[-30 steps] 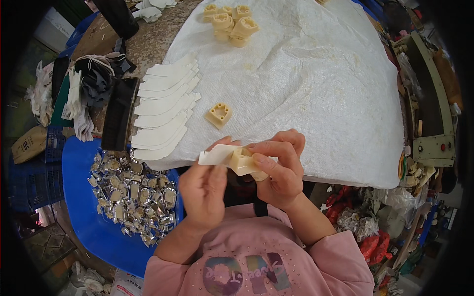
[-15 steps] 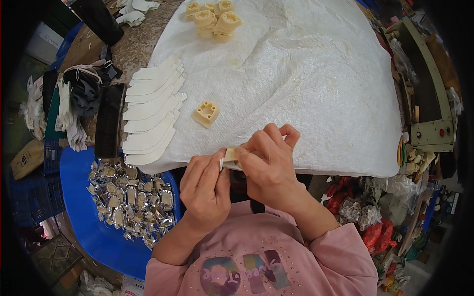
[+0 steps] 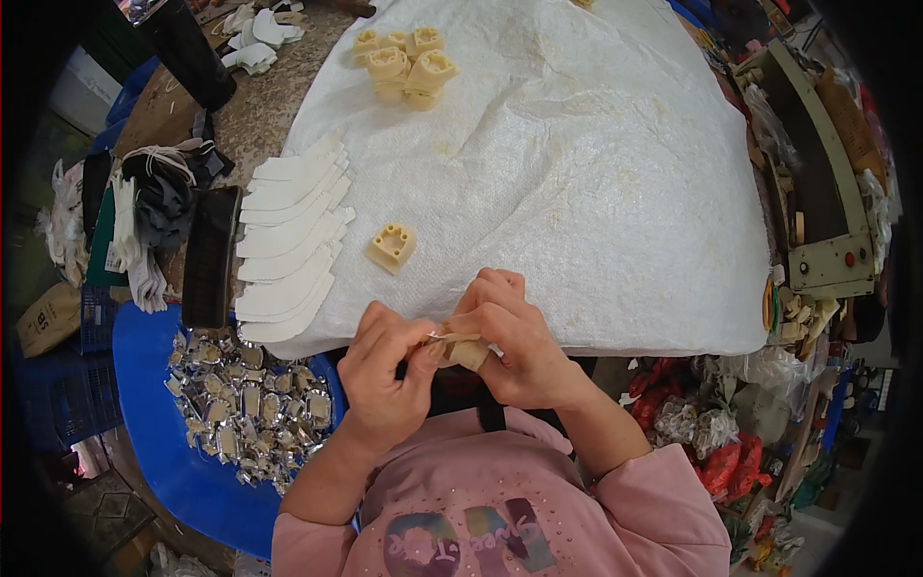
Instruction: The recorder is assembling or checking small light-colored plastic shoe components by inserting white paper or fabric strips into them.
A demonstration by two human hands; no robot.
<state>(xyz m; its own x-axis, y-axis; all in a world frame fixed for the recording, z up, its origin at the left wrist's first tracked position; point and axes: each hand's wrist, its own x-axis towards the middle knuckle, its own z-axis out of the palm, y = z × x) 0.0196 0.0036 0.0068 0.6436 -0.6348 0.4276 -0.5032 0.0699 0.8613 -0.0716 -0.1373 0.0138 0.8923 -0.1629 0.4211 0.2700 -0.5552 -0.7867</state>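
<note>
Just off the near edge of the white woven sheet (image 3: 577, 192), my two hands meet in front of my body. My right hand (image 3: 519, 348) is closed around a cream block (image 3: 469, 354) that looks like a plastic shoe heel. Fingers of my left hand (image 3: 386, 370) pinch the edge of a thin pale strip (image 3: 438, 336) against it; most of the strip is hidden. One similar cream heel (image 3: 391, 249) lies alone on the sheet, its holed face upward. Left of it, white curved strips (image 3: 291, 240) overlap in a fanned row.
More cream heels (image 3: 420, 82) are clustered at the far side. A blue tub (image 3: 154, 433) of shiny metallic pieces (image 3: 252, 404) stands at lower left. Beside the strips lies a dark, long object (image 3: 212, 258). A greenish metal frame (image 3: 836, 192) rises at right, above plastic bags (image 3: 726, 462).
Both hands have come slightly nearer my body and closer together. The cream block has turned between them, and my right fingers have curled further over it.
</note>
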